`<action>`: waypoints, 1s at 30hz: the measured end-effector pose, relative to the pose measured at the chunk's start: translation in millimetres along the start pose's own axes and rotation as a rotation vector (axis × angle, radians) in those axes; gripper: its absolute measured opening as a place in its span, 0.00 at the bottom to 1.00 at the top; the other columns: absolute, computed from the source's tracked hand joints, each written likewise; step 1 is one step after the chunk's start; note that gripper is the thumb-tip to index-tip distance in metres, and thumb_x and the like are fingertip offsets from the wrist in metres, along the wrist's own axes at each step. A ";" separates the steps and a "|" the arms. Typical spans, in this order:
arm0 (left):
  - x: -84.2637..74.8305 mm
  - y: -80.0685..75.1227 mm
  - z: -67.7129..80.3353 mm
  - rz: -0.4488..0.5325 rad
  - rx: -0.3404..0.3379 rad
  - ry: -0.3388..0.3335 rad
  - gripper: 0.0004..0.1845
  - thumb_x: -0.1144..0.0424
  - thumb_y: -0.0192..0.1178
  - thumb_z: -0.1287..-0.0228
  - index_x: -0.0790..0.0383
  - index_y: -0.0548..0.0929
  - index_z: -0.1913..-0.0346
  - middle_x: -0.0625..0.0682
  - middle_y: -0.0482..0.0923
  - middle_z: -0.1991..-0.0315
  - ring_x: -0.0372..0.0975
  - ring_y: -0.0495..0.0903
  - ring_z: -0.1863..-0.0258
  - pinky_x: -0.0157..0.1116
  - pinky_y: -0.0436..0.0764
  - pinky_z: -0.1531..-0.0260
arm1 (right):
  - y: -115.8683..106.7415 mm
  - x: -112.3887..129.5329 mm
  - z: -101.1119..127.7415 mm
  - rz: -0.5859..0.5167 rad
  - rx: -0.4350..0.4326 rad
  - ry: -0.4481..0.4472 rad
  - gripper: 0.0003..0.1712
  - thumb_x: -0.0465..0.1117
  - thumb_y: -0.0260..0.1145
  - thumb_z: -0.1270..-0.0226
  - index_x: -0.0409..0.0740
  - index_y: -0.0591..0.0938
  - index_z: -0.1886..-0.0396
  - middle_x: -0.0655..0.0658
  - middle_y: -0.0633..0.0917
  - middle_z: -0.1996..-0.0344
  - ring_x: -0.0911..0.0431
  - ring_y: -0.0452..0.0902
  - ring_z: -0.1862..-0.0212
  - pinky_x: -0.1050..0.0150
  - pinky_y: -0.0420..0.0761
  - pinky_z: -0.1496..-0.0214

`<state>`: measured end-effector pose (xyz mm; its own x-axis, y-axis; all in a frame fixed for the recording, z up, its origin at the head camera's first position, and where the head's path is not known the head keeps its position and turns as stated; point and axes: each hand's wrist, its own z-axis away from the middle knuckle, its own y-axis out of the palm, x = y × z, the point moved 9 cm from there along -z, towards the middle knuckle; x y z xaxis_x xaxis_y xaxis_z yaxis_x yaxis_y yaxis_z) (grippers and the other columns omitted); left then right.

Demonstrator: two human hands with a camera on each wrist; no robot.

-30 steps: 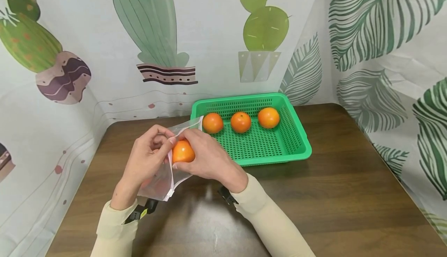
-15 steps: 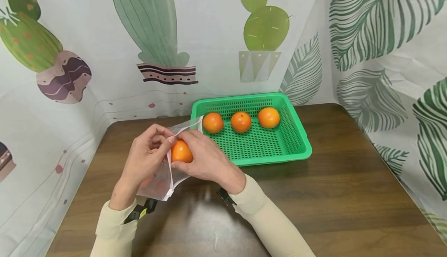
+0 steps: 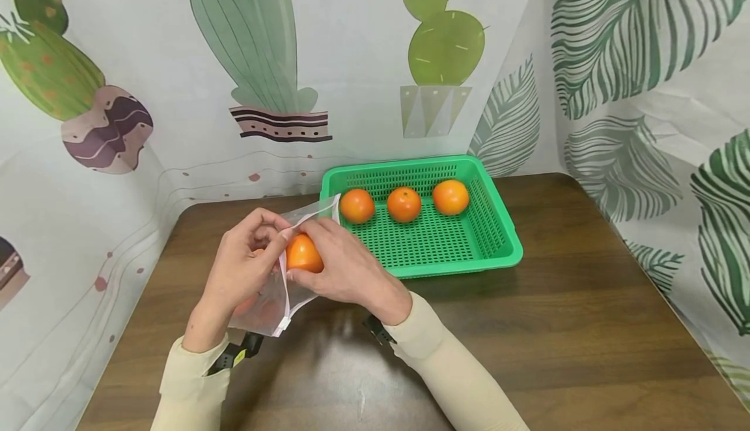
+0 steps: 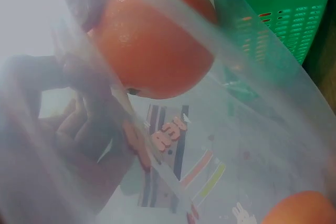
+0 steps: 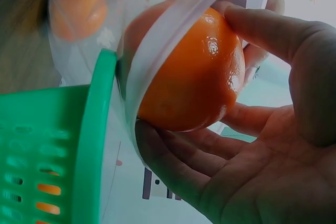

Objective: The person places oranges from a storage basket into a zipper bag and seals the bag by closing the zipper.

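Observation:
An orange-red tomato (image 3: 305, 254) sits in the mouth of a clear plastic slider zip bag (image 3: 263, 314). My right hand (image 3: 351, 268) grips this tomato, fingers curled round its far side and thumb near its front. In the right wrist view the bag's pale rim (image 5: 163, 51) crosses the tomato, so part of it is inside the plastic. My left hand (image 3: 240, 265) pinches the bag's edge between thumb and fingers. Further tomatoes (image 5: 79, 11) show through the plastic, low in the bag. The white slider (image 3: 284, 324) hangs at the near end of the rim.
Behind the hands, a green perforated basket (image 3: 504, 258) stands on the brown wooden table (image 3: 562, 327). A left tomato (image 3: 357, 206), a middle tomato (image 3: 404, 204) and a right tomato (image 3: 450, 197) lie in it. The bag's far corner overlaps the basket's left side. A printed cloth (image 3: 363, 40) hangs behind.
The tomato in my right hand has shifted slightly left, further into the bag's mouth, and the right hand has moved with it. My left hand has stayed nearly still.

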<state>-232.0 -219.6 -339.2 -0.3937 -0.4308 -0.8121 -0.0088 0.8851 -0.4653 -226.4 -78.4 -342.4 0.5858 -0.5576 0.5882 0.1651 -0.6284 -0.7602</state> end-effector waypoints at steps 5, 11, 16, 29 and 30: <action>2.1 0.0 0.0 0.006 0.008 0.002 0.04 0.65 0.66 0.24 0.57 0.81 0.53 0.50 0.81 0.77 0.43 0.76 0.84 0.33 0.80 0.81 | -5.3 -3.7 -0.9 0.006 -0.022 0.007 0.29 0.51 0.77 0.33 0.45 0.79 0.37 0.46 0.82 0.42 0.54 0.77 0.45 0.62 0.80 0.47; 1.9 0.4 -0.2 0.009 0.015 0.007 0.04 0.66 0.65 0.24 0.57 0.81 0.52 0.50 0.81 0.76 0.44 0.76 0.84 0.33 0.80 0.81 | -13.1 -4.3 -0.2 0.016 -0.053 -0.007 0.27 0.49 0.76 0.33 0.46 0.81 0.39 0.48 0.83 0.44 0.55 0.77 0.46 0.62 0.80 0.46; 1.1 0.6 0.2 0.015 0.015 0.009 0.04 0.67 0.65 0.24 0.57 0.81 0.53 0.50 0.80 0.77 0.44 0.76 0.84 0.33 0.79 0.82 | -17.6 -4.8 1.4 0.004 -0.062 -0.017 0.26 0.47 0.76 0.32 0.45 0.81 0.39 0.48 0.83 0.44 0.55 0.78 0.45 0.62 0.80 0.44; 0.0 -0.8 0.3 0.014 0.012 -0.012 0.05 0.66 0.66 0.25 0.58 0.81 0.52 0.51 0.82 0.76 0.44 0.77 0.83 0.34 0.80 0.80 | -33.9 -7.1 5.2 -0.047 -0.127 -0.072 0.20 0.43 0.76 0.32 0.42 0.84 0.43 0.46 0.86 0.49 0.53 0.80 0.51 0.60 0.81 0.47; 0.4 -1.0 0.1 0.014 0.011 -0.011 0.05 0.66 0.66 0.25 0.58 0.81 0.53 0.51 0.81 0.76 0.44 0.77 0.84 0.34 0.80 0.80 | -35.9 -7.5 5.8 -0.048 -0.139 -0.081 0.20 0.43 0.76 0.31 0.41 0.84 0.44 0.46 0.86 0.49 0.52 0.80 0.51 0.60 0.82 0.47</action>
<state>-232.1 -220.6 -339.0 -0.3832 -0.4205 -0.8224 0.0072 0.8890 -0.4579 -232.1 -48.5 -321.2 0.6426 -0.4833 0.5946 0.0867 -0.7251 -0.6831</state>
